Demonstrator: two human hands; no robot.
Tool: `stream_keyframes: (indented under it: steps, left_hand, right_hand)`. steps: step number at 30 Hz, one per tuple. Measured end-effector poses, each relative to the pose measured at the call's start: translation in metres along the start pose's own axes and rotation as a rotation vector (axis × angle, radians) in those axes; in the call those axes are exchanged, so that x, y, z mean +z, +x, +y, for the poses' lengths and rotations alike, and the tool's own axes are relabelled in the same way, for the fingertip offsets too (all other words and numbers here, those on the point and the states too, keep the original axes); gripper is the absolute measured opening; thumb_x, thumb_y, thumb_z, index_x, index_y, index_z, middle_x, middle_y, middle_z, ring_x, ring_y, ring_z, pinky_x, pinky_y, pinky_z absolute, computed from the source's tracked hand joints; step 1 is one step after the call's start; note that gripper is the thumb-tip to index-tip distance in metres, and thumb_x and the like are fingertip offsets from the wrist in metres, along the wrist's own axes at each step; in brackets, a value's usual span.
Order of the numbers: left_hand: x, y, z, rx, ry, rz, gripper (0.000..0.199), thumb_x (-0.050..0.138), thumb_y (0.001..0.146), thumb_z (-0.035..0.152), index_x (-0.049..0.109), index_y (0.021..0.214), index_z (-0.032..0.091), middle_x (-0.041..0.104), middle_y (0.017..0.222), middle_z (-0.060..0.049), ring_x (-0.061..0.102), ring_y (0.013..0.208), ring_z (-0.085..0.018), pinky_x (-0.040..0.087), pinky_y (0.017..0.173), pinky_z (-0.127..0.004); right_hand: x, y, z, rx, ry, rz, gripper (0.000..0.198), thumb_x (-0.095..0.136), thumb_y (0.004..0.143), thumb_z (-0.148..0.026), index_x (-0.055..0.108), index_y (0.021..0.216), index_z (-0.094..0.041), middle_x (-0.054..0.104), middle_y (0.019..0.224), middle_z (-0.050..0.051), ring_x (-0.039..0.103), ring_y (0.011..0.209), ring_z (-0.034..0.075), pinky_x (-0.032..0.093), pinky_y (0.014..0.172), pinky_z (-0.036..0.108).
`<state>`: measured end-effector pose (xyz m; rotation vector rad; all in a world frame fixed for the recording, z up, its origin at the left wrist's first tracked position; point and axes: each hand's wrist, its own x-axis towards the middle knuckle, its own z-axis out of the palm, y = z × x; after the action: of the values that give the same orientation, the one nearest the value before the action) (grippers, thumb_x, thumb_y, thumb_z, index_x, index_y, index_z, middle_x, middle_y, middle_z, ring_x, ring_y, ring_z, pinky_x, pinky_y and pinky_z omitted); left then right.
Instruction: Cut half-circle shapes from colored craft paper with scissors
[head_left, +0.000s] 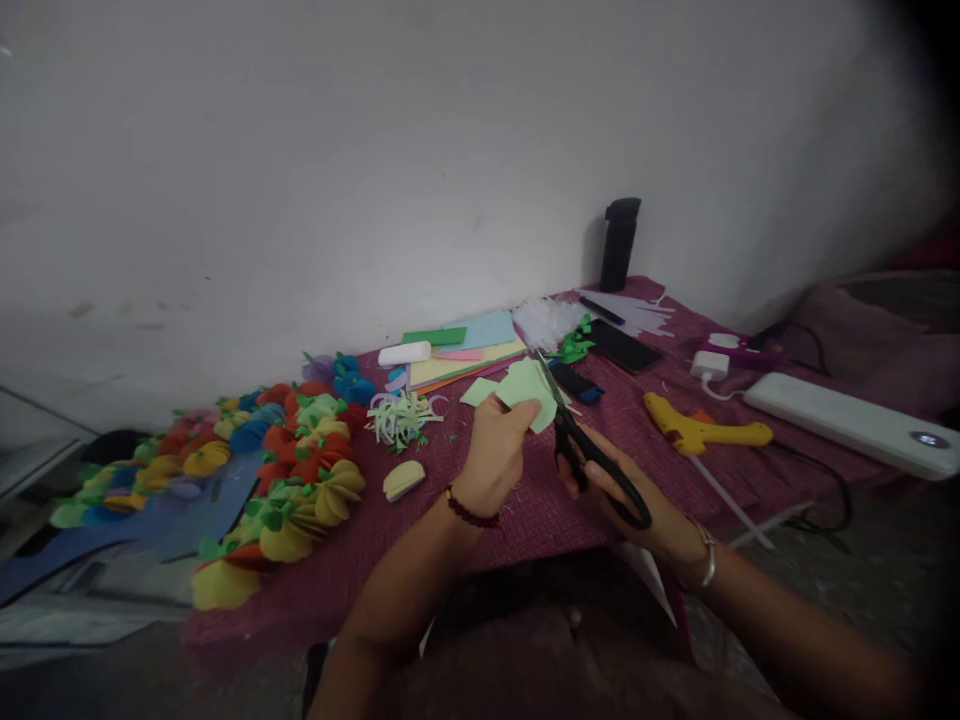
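Note:
In the head view my left hand (499,445) pinches a pale green piece of paper (529,385) between thumb and fingers. My right hand (622,490) grips black-handled scissors (574,440), and their blades lie along the right edge of that paper. Another light green paper piece (478,391) shows just left of the held one. To the left of my left hand a small stack of cut pale yellow pieces (405,480) rests on the cloth. Behind it sits a heap of thin paper trimmings (405,418).
Colourful paper pumpkins (300,470) crowd the left side. Coloured sheets (480,350) lie at the back. A yellow glue gun (705,430), a phone (622,345), a white emergency light (847,420) and a purple power strip (739,350) are on the right. A black bottle (619,245) stands by the wall.

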<state>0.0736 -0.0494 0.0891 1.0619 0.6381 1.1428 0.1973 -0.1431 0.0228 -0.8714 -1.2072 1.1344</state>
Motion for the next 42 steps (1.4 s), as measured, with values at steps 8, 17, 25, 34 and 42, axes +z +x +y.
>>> stream_keyframes:
  steps: [8, 17, 25, 34, 42]
  left_hand:
    - [-0.002, 0.001, -0.002, -0.031, -0.04, 0.012, 0.028, 0.079, 0.057, 0.023, 0.063, 0.08, 0.017, 0.066, 0.075, 0.003, 0.054, 0.064, -0.009, 0.041, 0.065, -0.023]
    - [-0.002, 0.0, 0.0, -0.133, -0.131, 0.021, 0.037, 0.081, 0.052, 0.021, 0.064, 0.086, 0.017, 0.071, 0.082, 0.0, 0.064, 0.075, -0.013, 0.047, 0.074, -0.027]
    - [-0.002, -0.002, 0.007, -0.22, -0.182, 0.057, 0.032, 0.076, 0.05, 0.015, 0.06, 0.078, 0.017, 0.068, 0.077, 0.003, 0.061, 0.068, -0.01, 0.048, 0.07, -0.026]
    - [-0.004, -0.002, 0.007, -0.236, -0.213, 0.07, 0.035, 0.076, 0.048, 0.012, 0.062, 0.08, 0.016, 0.068, 0.074, 0.003, 0.059, 0.065, -0.01, 0.047, 0.065, -0.025]
    - [-0.007, -0.002, 0.007, -0.257, -0.219, 0.068, 0.035, 0.076, 0.047, 0.012, 0.062, 0.078, 0.015, 0.066, 0.07, 0.004, 0.058, 0.062, -0.009, 0.048, 0.064, -0.024]
  right_hand:
    - [0.002, -0.002, 0.005, 0.034, 0.068, 0.034, 0.058, 0.063, 0.089, -0.058, 0.054, 0.134, -0.023, 0.054, 0.083, 0.002, 0.044, 0.068, 0.016, 0.038, 0.064, 0.03]
    - [0.004, -0.002, 0.007, 0.043, 0.174, 0.022, 0.038, 0.065, 0.089, -0.054, 0.056, 0.107, -0.022, 0.046, 0.076, -0.001, 0.034, 0.06, 0.012, 0.03, 0.054, 0.027]
    - [-0.003, -0.003, 0.01, 0.122, 0.248, 0.022, 0.037, 0.07, 0.086, -0.05, 0.057, 0.105, -0.022, 0.047, 0.078, 0.0, 0.033, 0.06, 0.01, 0.025, 0.051, 0.025]
    - [-0.009, -0.006, 0.009, 0.145, 0.208, 0.002, 0.034, 0.069, 0.089, -0.048, 0.059, 0.107, -0.021, 0.047, 0.076, 0.0, 0.034, 0.059, 0.01, 0.026, 0.048, 0.024]
    - [-0.01, -0.007, 0.009, 0.172, 0.179, 0.004, 0.042, 0.069, 0.089, -0.049, 0.058, 0.117, -0.02, 0.046, 0.076, -0.001, 0.033, 0.058, 0.008, 0.022, 0.049, 0.024]
